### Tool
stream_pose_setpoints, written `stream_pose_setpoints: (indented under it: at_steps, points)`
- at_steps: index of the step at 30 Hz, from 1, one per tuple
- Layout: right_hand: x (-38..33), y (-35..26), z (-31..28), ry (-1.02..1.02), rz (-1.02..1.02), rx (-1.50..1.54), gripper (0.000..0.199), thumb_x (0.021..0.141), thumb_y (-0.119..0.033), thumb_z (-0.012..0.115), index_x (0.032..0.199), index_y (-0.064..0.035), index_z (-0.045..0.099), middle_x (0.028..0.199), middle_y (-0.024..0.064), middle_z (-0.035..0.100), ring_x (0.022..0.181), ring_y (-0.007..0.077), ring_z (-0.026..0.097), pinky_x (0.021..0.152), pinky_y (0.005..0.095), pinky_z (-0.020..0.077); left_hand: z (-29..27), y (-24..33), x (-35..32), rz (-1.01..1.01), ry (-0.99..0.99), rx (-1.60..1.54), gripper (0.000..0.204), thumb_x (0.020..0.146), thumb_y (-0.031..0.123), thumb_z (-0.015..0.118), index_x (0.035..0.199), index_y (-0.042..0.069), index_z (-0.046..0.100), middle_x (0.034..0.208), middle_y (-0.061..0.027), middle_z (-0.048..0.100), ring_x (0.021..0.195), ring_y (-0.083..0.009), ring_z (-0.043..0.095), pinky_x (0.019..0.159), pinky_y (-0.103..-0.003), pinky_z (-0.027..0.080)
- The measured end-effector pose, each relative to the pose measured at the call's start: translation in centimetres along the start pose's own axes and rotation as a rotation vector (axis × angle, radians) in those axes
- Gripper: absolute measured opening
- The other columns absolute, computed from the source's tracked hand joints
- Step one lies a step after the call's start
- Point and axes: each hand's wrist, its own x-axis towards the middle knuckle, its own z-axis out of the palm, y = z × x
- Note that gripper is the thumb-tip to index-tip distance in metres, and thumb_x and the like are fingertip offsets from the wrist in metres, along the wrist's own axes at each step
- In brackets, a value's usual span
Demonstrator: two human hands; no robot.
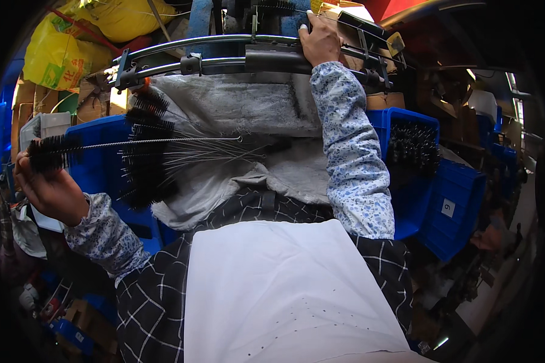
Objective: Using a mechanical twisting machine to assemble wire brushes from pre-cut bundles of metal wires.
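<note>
At the left, my left hand (53, 192) pinches the bristle end of a black wire brush (157, 141). Its twisted metal stem points right and ends in a small loop. Beneath that stem a bundle of similar black brushes (148, 160) lies on grey cloth, wire stems fanned to the right. My right arm reaches forward to a machine with metal rails (218, 63). There my right hand (321, 41) has its fingers bent at the rail's far side, one finger stretched farther up. Near its fingertips sits another black brush (277, 6). What these fingers grip, if anything, is too small to make out.
A blue bin (375, 121) at the right holds many dark bristled pieces, with another blue bin (451, 209) beside it. A further blue bin (94, 130) stands behind the brush bundle. Yellow bags (60, 54) and cardboard fill the far left. White cloth (284, 284) covers my lap.
</note>
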Motion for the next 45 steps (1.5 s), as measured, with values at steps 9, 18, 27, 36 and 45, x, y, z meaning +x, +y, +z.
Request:
stream_pose_setpoints:
  at_steps: [9, 18, 27, 36, 45]
  points:
    - [-0.1, -2.1, 0.8, 0.013, -0.005, 0.045, 0.037, 0.074, -0.022, 0.053, 0.109, -0.0085, 0.051, 0.105, 0.0096, 0.053, 0.095, 0.025, 0.052, 0.08, 0.0438, 0.0369, -1.0, -2.0, -0.2, 0.046, -0.006, 0.182, 0.025, 0.074, -0.001, 0.055, 0.098, -0.004, 0.049, 0.094, -0.0168, 0.054, 0.086, -0.0288, 0.055, 0.074, -0.034, 0.046]
    - [-0.1, -7.4, 1.8, -0.056, 0.039, 0.026, 0.034, 0.076, -0.021, 0.053, 0.107, -0.0081, 0.052, 0.101, 0.0075, 0.054, 0.093, 0.023, 0.053, 0.077, 0.0419, 0.034, -0.6, -0.7, 0.0, 0.116, -0.081, 0.208, 0.032, 0.072, -0.001, 0.057, 0.103, -0.004, 0.048, 0.095, -0.0166, 0.053, 0.088, -0.0279, 0.054, 0.076, -0.034, 0.045]
    - [-0.1, -2.6, 0.8, 0.007, 0.0, 0.018, 0.035, 0.074, -0.023, 0.053, 0.107, -0.0104, 0.053, 0.102, 0.0081, 0.055, 0.092, 0.0243, 0.053, 0.078, 0.0412, 0.0353, 0.5, 0.6, -0.1, 0.058, -0.013, 0.097, 0.032, 0.075, -0.003, 0.053, 0.106, -0.004, 0.046, 0.094, -0.0154, 0.052, 0.085, -0.025, 0.054, 0.073, -0.031, 0.048]
    - [3.1, 5.4, -1.3, -0.075, -0.026, -0.149, 0.032, 0.079, -0.033, 0.044, 0.105, -0.0173, 0.055, 0.098, 0.007, 0.057, 0.092, 0.0261, 0.053, 0.081, 0.0387, 0.0388, 2.2, 2.8, -0.5, -0.935, 0.088, -1.476, 0.022, 0.085, 0.011, 0.043, 0.101, -0.003, 0.045, 0.096, -0.0115, 0.053, 0.089, -0.0178, 0.054, 0.079, -0.028, 0.045]
    - [2.3, 7.5, -9.5, -0.386, -0.093, 0.066, 0.024, 0.081, -0.02, 0.043, 0.101, -0.0148, 0.056, 0.087, 0.0138, 0.058, 0.081, 0.0268, 0.056, 0.071, 0.0343, 0.0432, 2.9, 8.1, 0.6, -0.925, -0.253, -1.701, 0.02, 0.087, 0.013, 0.041, 0.102, -0.001, 0.044, 0.092, -0.0075, 0.051, 0.086, -0.0118, 0.053, 0.074, -0.023, 0.045]
